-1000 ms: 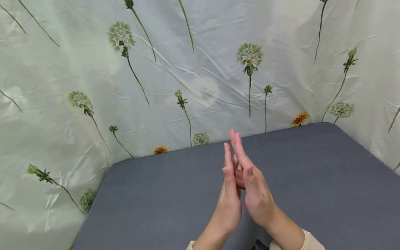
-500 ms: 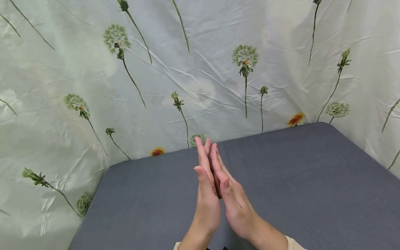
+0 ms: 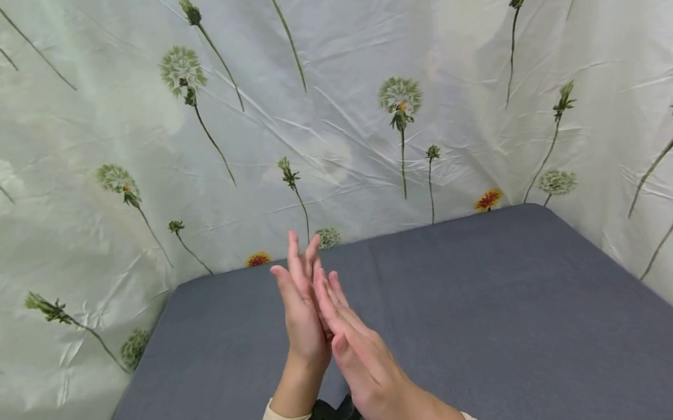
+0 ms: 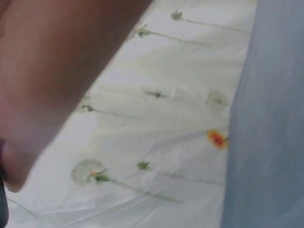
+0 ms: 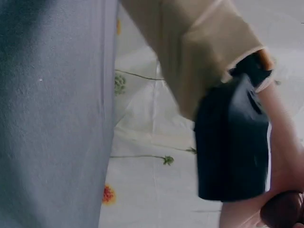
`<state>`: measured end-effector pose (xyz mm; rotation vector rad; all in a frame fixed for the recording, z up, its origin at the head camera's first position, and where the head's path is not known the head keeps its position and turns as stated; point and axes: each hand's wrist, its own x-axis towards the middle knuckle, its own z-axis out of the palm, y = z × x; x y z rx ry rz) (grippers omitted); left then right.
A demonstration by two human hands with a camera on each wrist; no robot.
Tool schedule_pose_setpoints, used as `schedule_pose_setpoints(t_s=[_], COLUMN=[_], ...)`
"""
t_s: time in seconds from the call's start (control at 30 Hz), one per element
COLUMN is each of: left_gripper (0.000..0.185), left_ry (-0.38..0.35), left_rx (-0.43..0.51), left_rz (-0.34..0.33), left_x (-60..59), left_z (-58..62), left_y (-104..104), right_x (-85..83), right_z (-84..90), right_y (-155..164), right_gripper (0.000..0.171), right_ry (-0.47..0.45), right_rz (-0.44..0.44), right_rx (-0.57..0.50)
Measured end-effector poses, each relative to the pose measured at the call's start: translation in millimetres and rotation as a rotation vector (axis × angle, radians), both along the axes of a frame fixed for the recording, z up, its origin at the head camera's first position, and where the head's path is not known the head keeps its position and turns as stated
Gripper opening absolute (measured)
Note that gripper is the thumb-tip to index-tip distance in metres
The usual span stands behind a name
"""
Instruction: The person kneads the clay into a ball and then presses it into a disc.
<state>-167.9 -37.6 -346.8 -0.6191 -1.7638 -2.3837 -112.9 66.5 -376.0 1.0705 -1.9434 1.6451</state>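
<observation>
While nothing lies between them, the left hand [image 3: 300,313] presses palm to palm against the right hand [image 3: 362,361], fingers straight, above the grey tabletop [image 3: 502,315]; bare skin likely slides easily, needing no grip.

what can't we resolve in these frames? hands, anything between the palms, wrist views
- Between the palms: left hand and right hand lie pressed together in head view, hiding the gap.
- Left wrist view: blurred skin fills the near corner; no fingers distinguishable.
- Right wrist view: sleeve and black wrist device block the hands.
</observation>
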Motion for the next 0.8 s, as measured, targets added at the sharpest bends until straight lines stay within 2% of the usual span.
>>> schedule_pose_setpoints(t_s=[0.1, 0.23, 0.3, 0.37, 0.43, 0.5, 0.6, 0.7, 0.8], left_gripper=[0.083, 0.079, 0.077, 0.076, 0.077, 0.076, 0.074, 0.075, 0.077], left_ry=[-0.021, 0.03, 0.042, 0.043, 0.028, 0.034, 0.065, 0.092, 0.103], left_rx=[-0.029, -0.129, -0.188, -0.237, -0.266, -0.267, -0.231, -0.174, -0.128], left_rz=[-0.096, -0.252, -0.313, -0.327, -0.304, -0.237, -0.124, -0.022, 0.021], left_x=[3.9, 19.2, 27.9, 35.0, 37.9, 36.6, 30.2, 23.8, 16.8], left_z=[-8.4, -13.4, -13.8, -12.8, -10.7, -6.0, 3.6, 12.9, 16.1], left_y=[13, 36, 43, 44, 42, 36, 23, 8, -3], right_x=[-6.9, -24.2, -32.2, -38.1, -40.9, -40.3, -32.9, -21.5, -9.9], right_z=[3.4, 10.0, 10.7, 9.1, 6.2, 1.9, -4.4, -9.6, -8.3], right_y=[9, 32, 44, 52, 54, 50, 33, 14, 4], right_gripper=[0.055, 0.056, 0.06, 0.064, 0.067, 0.067, 0.061, 0.057, 0.057], right_ry=[0.053, 0.06, 0.021, -0.044, -0.105, -0.135, -0.116, -0.134, -0.162], right_rz=[-0.074, -0.172, -0.168, -0.125, -0.073, -0.037, -0.021, 0.046, 0.109], right_rx=[0.011, -0.042, -0.086, -0.116, -0.125, -0.111, -0.057, -0.021, -0.019])
